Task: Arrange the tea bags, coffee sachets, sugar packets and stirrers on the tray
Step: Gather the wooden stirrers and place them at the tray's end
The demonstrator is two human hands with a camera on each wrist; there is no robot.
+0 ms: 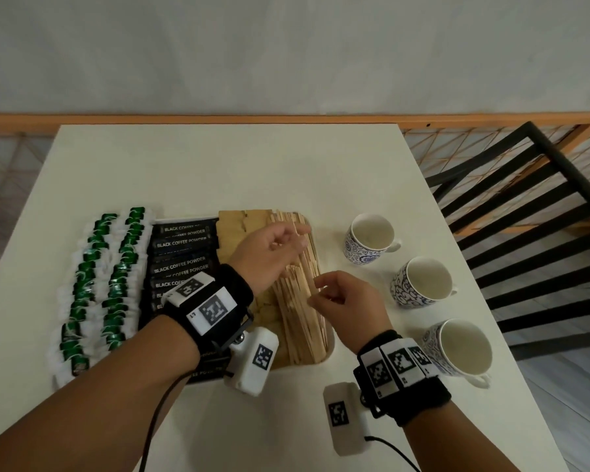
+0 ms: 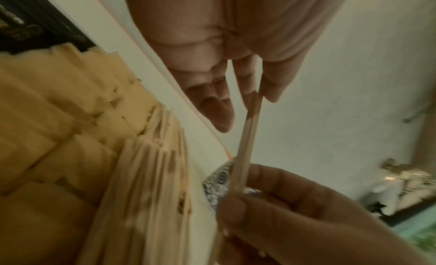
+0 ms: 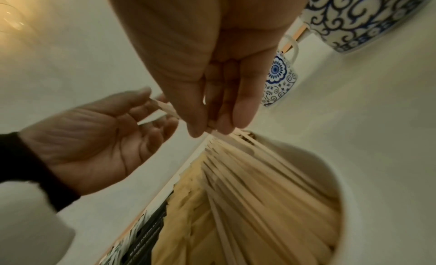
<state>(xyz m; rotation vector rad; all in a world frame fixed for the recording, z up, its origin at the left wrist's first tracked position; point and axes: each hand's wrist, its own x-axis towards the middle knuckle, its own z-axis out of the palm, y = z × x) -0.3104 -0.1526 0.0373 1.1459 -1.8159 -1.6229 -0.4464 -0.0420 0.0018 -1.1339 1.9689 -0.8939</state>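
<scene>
a: what's on the tray [image 1: 331, 349]?

b: stirrers [image 1: 304, 308], sugar packets [image 1: 234, 233], coffee sachets [image 1: 181, 264]. both hands' fingers pinch one stirrer [image 2: 245, 138] above it; left hand [image 1: 269, 257], right hand [image 1: 351, 301]. tea bags [image 1: 96, 284] beside, on the bench [image 1: 218, 165].

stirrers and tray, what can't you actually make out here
- Held stirrers, left wrist view: blur hides whether there is one or two.
- Tray, head view: both hands and the packets cover most of it.
- Coffee sachets, head view: the left hand and its wristband hide the near rows.
</scene>
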